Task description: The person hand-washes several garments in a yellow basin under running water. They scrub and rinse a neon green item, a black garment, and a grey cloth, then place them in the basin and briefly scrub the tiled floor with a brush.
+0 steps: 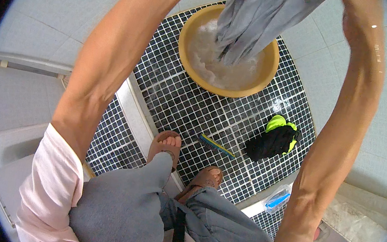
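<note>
Your two arms lift the wet grey garment (259,18) above the soapy yellow basin (228,52); its lower end hangs in the suds. Both hands run past the frame's top, so your grip cannot be judged. Washing looks midway; the black-and-yellow clothes (274,138) lie unwashed, below right.

Pale pink sleeves (51,181) pushed up above the elbows, grey trousers (219,226) and brown sandals (165,147) (toes bare).

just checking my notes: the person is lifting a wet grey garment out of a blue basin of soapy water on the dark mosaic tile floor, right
Not quite: the basin is yellow, not blue. The rest stands. In the head view both arms reach up, raising the wet grey garment above the soapy water, and the basin sits on the dark mosaic tile floor. The hands themselves are cut off at the picture's top edge.
</note>
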Demonstrator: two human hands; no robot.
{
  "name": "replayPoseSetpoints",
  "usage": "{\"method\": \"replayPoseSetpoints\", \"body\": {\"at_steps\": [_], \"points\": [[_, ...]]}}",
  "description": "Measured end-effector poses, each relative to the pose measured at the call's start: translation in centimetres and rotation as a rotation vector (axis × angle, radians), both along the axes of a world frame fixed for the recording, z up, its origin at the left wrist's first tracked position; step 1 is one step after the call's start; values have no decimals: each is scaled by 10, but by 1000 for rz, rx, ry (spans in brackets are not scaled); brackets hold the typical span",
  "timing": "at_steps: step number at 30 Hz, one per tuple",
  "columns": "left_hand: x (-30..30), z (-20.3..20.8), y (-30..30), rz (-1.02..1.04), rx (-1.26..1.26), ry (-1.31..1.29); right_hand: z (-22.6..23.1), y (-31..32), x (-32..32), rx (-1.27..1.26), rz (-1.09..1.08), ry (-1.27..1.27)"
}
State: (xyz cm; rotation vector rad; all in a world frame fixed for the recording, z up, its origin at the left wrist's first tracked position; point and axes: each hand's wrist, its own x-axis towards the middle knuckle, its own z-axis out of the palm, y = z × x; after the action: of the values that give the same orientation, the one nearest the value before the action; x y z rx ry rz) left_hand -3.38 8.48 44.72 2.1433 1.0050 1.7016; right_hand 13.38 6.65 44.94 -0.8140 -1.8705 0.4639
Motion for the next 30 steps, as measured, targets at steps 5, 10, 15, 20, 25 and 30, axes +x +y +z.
{"method": "replayPoseSetpoints", "body": {"at_steps": [5, 10, 15, 20, 25, 30], "points": [[-6, -137, 33, 83, -122, 363, -111, 49, 14, 104, -202, -453], [-6, -272, 20, 21, -402, 424, -246, 56, 25, -151, -290, -869], [-2, -358, -23, 49, -697, 811, -333, 23, 20, -372, -238, -1210], [1, -408, -35, -3, -910, 1116, -397, -8, 13, -453, -201, -1338], [-2, -487, -2, -131, -788, 782, -468, 11, 11, -533, -313, -1355], [-29, -516, -4, -373, -1367, 185, -517, 39, 23, -779, -135, -1376]]}}
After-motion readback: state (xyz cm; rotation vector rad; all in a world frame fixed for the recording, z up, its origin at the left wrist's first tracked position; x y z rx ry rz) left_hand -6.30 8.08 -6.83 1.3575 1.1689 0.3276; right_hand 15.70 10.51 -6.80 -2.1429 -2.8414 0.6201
